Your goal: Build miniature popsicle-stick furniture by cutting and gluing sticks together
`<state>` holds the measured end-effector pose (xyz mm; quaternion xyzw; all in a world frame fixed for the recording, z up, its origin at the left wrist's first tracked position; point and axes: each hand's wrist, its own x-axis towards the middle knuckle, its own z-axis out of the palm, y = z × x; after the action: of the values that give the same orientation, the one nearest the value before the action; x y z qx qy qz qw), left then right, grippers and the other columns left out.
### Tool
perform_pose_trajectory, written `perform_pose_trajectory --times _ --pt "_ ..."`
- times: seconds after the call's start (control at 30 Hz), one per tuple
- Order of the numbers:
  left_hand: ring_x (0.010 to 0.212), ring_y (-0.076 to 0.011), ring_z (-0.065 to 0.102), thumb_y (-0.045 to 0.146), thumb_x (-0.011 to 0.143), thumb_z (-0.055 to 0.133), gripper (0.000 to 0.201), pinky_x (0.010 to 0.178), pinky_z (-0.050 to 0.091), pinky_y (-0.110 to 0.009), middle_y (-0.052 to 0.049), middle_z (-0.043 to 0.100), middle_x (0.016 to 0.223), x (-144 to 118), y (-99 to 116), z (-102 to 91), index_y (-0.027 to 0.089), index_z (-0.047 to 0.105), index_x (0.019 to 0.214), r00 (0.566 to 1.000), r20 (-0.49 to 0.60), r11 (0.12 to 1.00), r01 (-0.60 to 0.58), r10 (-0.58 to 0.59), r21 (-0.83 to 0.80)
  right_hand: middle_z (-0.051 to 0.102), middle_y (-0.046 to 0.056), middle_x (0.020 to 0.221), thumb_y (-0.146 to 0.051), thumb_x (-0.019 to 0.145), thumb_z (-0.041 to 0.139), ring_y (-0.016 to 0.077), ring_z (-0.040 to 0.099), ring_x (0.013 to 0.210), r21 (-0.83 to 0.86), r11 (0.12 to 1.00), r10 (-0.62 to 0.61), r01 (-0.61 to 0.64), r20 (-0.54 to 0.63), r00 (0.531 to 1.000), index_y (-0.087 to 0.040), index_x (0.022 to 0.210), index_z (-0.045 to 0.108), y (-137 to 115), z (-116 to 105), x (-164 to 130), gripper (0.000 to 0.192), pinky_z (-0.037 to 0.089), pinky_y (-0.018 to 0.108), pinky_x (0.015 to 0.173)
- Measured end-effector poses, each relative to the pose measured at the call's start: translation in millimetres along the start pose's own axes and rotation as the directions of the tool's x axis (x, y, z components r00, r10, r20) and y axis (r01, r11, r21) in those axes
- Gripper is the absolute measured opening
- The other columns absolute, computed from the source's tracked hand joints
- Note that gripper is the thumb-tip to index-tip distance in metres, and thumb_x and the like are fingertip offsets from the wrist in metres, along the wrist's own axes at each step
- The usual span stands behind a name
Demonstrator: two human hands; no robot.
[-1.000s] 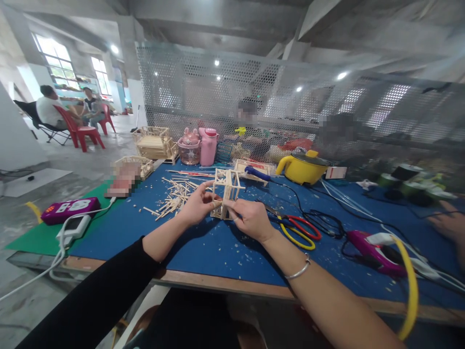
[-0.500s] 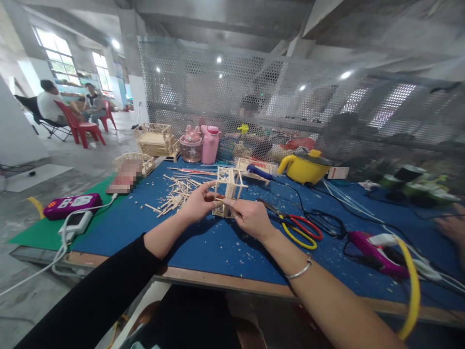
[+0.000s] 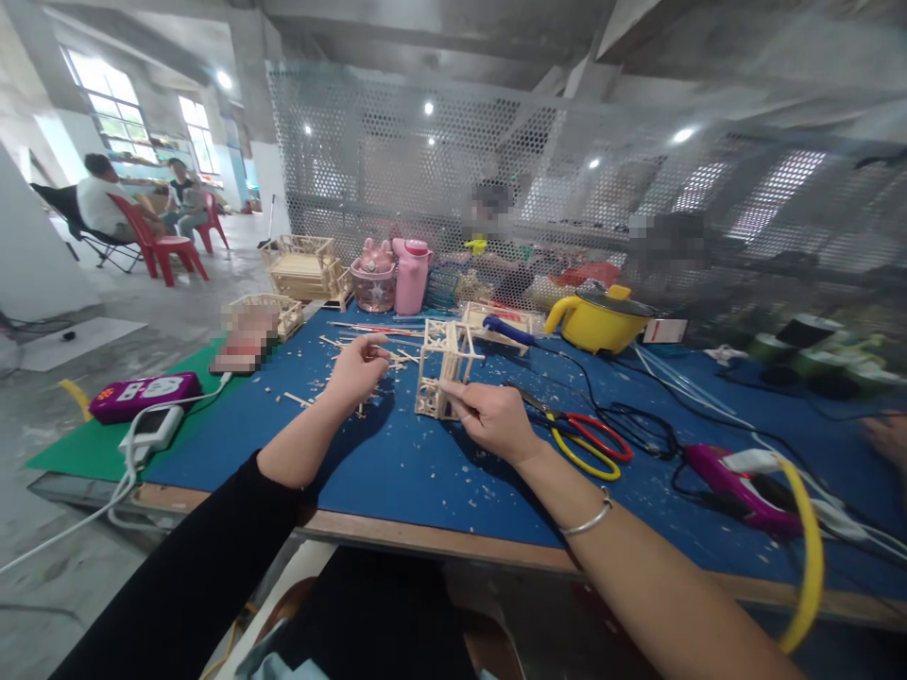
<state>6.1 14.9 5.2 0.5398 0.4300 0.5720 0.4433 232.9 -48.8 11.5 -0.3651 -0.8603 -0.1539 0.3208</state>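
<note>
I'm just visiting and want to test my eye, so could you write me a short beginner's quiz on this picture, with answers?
1. Multiple choice: which of the worker's hands touches the small stick frame? A, left only; B, right only; C, both.

2. True or false: both handles of the scissors are yellow.

3. Fill the gap: on the right forearm the worker wears a silver-coloured ____.

Key:
1. B: the fingers of the right hand are on it, while the left hand is apart from it.
2. False: one handle is yellow, the other red.
3. Bracelet.
</note>
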Motion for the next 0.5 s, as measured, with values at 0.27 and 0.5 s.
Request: perform_pose_trajectory --times 0.27,0.5 --pt "0.051 -0.0083 0.051 0.027 0.063 0.075 0.021 0.052 0.041 -0.023 0.001 0.061 0.059 -6.3 4.3 5.7 0.014 0.067 0.078 0.998 -0.053 0.998 -0.022 0.025 0.058 0.078 0.005 0.089 -0.015 0.086 0.056 0.0155 0.073 0.077 0.06 0.998 0.038 -0.012 -0.439 0.898 -0.02 0.098 0.072 8.9 -12.6 1.3 0.021 0.055 0.024 0.072" --pt "0.036 -0.0056 0.033 0.037 0.08 0.06 0.021 0.039 0.028 -0.019 0.009 0.039 0.045 -8.4 12.3 3.2 0.018 0.057 0.072 0.992 -0.093 0.996 -0.079 0.083 0.046 0.076 0.003 0.087 -0.019 0.087 0.055 0.0151 0.07 0.072 0.154 0.97 0.241 -0.19 -0.486 0.84 -0.02 0.095 0.07 25.6 -10.2 -0.3 0.017 0.054 0.025 0.069"
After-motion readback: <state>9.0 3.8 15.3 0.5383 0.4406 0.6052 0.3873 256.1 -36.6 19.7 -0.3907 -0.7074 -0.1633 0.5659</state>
